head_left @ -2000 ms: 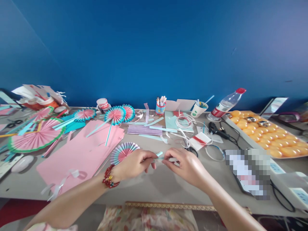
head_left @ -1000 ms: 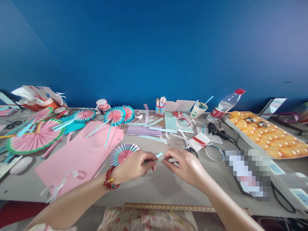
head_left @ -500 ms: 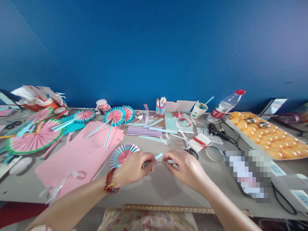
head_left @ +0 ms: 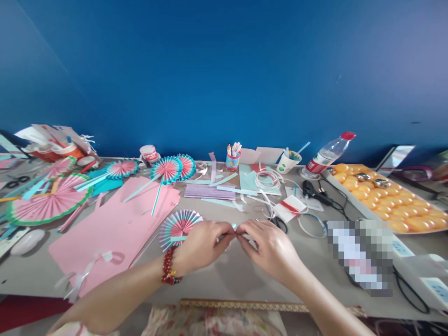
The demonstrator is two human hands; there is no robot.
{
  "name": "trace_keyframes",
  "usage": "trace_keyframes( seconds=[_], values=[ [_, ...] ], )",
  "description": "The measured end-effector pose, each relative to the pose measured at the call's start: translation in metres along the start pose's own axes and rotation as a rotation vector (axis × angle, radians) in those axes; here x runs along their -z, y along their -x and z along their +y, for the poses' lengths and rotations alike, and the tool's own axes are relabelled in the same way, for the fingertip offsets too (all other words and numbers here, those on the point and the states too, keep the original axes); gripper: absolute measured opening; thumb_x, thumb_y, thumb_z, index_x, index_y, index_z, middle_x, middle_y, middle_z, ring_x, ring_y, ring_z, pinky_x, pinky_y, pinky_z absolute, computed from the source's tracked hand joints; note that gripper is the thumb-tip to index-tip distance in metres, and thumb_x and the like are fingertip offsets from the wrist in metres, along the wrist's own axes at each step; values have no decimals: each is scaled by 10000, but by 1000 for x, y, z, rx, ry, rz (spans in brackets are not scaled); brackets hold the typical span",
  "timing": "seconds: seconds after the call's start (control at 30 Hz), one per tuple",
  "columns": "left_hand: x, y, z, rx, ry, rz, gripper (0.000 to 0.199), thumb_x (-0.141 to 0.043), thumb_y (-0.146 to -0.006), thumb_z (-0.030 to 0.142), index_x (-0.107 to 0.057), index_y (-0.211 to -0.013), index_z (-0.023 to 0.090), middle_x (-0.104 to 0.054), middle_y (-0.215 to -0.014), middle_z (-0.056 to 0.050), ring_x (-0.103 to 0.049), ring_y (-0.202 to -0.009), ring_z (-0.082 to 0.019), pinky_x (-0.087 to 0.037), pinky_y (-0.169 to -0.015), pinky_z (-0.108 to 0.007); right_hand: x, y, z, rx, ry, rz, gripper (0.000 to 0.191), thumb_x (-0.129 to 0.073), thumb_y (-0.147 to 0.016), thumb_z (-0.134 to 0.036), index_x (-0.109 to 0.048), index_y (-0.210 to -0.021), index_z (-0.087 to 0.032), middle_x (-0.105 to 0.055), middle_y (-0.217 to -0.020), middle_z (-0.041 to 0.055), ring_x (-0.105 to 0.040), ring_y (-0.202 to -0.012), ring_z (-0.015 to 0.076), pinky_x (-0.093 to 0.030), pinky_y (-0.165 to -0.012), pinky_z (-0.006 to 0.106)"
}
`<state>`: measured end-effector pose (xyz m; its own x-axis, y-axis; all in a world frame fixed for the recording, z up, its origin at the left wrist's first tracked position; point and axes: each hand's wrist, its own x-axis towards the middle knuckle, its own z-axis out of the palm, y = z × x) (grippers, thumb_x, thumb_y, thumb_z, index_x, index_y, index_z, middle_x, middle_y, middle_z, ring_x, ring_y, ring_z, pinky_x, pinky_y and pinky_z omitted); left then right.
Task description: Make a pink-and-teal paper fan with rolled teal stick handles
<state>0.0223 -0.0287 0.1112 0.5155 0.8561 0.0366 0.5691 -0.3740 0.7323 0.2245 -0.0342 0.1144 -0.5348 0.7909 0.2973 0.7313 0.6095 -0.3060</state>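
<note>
My left hand, with red bead bracelets on its wrist, has its thumb and finger pinched together. A narrow light blue paper strip shows at its left side, and a small pale blue bit appears by its fingertips; the hand covers the part between. Fingertip to fingertip with it, my right hand is also pinched; whatever lies in its fingers is hidden. Just behind my left hand, a pleated paper rosette in pink, lilac and pale blue lies on the grey table, partly covered by the strip and hand.
Pink paper sheets and finished paper fans lie to the left. Purple folded paper, white ribbon coils and black-handled scissors are ahead. A bottle, an orange-domed tray and a blurred-out item stand right.
My hands have come together, so their fingertips now meet. My left hand moved right, and a light blue strip end now shows at its left over the rosette.
</note>
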Motion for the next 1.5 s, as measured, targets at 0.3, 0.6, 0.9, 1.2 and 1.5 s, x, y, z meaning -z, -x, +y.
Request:
trace_keyframes(
  seconds=[0.3,0.6,0.9,1.2,1.5],
  values=[
    [-1,-2,4,8,-87,71,196,-487,-900,207,-624,-760,200,-660,-692,-5,-586,-637,-138,-314,-576,-239,-6,0,-6,36,75,103,165,-467,-939,-163,-569,-818,-211,-649,-732,25,-600,-701,185,-382,-703,311],
    [-1,-11,-13,139,559,87,256,-520,-918,379,-605,-805,165,-672,-712,-10,-634,-588,-117,-457,-577,-211,-15,8,-6,152,93,320,162,-494,-929,-105,-609,-901,-216,-697,-785,36,-648,-738,181,-448,-766,328],
    [7,-8,-23,175,752,77,299,-603,-883,449,-578,-900,152,-670,-782,-28,-566,-557,-81,-390,-474,-177,-17,31,14,-68,-332,389,190,-470,-954,-147,-592,-1050,-256,-670,-909,58,-634,-773,180,-505,-713,299],
    [5,-4,-15,212,802,44,248,-607,-877,376,-563,-775,154,-582,-624,28,-483,-446,-48,-371,-445,-165,-31,42,18,-335,-618,427,123,-531,-964,-310,-602,-1027,-231,-606,-768,6,-567,-609,129,-491,-572,228],
    [8,2,-14,205,862,85,254,-589,-903,392,-541,-797,166,-597,-613,28,-472,-419,-47,-364,-415,-154,-32,43,24,-324,-589,450,497,-577,-938,-318,-451,-1412,-237,-580,-794,-9,-505,-577,102,-423,-479,192]
  ],
)
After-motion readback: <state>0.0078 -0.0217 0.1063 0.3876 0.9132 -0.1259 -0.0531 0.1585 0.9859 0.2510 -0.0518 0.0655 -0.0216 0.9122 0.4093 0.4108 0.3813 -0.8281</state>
